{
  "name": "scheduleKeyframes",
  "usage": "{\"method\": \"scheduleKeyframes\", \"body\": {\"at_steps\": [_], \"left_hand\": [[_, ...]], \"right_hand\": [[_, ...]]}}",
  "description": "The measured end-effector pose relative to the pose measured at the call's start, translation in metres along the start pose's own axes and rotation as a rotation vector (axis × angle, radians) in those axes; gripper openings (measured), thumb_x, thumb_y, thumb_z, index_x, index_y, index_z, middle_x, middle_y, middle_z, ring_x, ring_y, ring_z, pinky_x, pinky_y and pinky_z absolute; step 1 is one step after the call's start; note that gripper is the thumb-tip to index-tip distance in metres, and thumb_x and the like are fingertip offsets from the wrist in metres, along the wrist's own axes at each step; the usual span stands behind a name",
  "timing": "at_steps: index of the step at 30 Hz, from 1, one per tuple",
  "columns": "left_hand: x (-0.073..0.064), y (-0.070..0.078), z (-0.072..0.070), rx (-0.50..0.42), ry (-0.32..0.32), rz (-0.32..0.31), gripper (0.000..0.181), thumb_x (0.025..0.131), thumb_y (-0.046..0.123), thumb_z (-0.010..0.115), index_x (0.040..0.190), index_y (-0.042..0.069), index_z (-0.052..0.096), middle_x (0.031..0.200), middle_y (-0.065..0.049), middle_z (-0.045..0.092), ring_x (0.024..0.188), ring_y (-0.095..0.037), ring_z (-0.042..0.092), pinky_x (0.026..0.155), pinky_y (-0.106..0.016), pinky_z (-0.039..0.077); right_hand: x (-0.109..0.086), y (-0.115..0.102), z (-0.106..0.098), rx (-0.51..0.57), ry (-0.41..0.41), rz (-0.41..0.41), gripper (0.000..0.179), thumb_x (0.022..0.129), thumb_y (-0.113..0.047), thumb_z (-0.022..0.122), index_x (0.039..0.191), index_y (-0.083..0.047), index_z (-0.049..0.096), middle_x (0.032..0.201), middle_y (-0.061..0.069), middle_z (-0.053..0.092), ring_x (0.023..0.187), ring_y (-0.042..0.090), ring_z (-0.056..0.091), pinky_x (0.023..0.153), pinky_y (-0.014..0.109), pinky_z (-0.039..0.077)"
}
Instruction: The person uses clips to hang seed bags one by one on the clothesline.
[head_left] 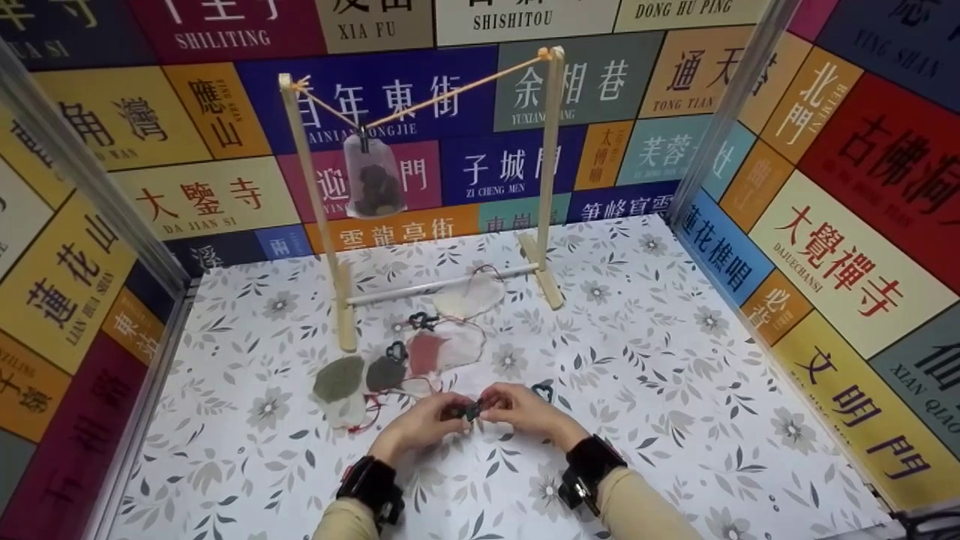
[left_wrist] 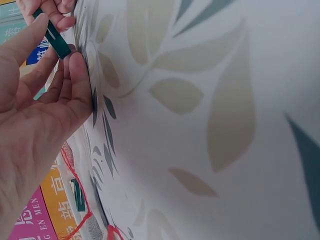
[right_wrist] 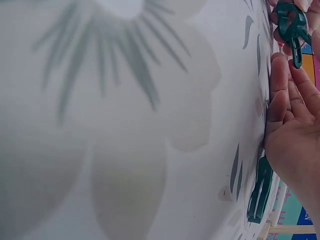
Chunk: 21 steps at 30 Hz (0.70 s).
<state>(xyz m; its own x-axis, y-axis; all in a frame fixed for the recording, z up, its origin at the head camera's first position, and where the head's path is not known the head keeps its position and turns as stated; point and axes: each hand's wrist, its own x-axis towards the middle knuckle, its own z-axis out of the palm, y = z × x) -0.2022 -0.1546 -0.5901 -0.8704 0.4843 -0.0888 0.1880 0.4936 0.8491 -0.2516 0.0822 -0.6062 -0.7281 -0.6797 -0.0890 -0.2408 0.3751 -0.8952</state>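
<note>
Hands (head_left: pixel 421 424) (head_left: pixel 523 410) hold clip (left_wrist: pixel 57 42) — wall (head_left: pixel 513 20): "SHISHITOU"

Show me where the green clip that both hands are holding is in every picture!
Head: the green clip is low in the middle, between the left hand and the right hand.
Left wrist: the green clip is near the top left corner.
Right wrist: the green clip is near the top right corner.
Shared landmark: the leaf-patterned tabletop shows in all three.
</note>
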Motion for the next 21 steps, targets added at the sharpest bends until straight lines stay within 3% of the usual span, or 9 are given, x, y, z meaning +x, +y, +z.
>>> {"method": "scheduleKeyframes", "body": {"at_steps": [6,13,21], "left_hand": [[0.0005,0.0001,0.0000,-0.002,-0.003,-0.035,0.041,0.093,0.023,0.067,0.129,0.003,0.061,0.124,-0.014,0.067,0.116,-0.031,0.063,0.107,-0.051,0.046],[0.0025,0.0045,0.0022,0.006,0.009,-0.048,0.037,0.094,0.022,0.066,0.126,0.003,0.063,0.118,-0.013,0.069,0.108,-0.025,0.065,0.100,-0.046,0.052],[0.0044,0.0080,0.0032,0.024,0.008,-0.009,0.038,0.093,0.022,0.068,0.124,0.000,0.064,0.117,-0.015,0.070,0.108,-0.030,0.065,0.100,-0.048,0.051]], "right_hand": [[0.0003,0.0040,0.0003,-0.038,-0.022,0.003,0.029,0.096,-0.023,0.065,0.118,-0.004,0.064,0.105,0.013,0.070,0.088,0.011,0.062,0.078,0.021,0.051],[0.0018,0.0051,0.0015,-0.052,0.002,-0.012,0.024,0.099,-0.022,0.061,0.113,-0.003,0.065,0.099,0.015,0.070,0.083,0.008,0.060,0.076,0.020,0.051],[-0.0012,0.0026,0.0012,-0.013,0.036,-0.001,0.021,0.097,-0.021,0.064,0.107,-0.002,0.067,0.093,0.019,0.071,0.075,0.004,0.058,0.068,0.017,0.046]]}}
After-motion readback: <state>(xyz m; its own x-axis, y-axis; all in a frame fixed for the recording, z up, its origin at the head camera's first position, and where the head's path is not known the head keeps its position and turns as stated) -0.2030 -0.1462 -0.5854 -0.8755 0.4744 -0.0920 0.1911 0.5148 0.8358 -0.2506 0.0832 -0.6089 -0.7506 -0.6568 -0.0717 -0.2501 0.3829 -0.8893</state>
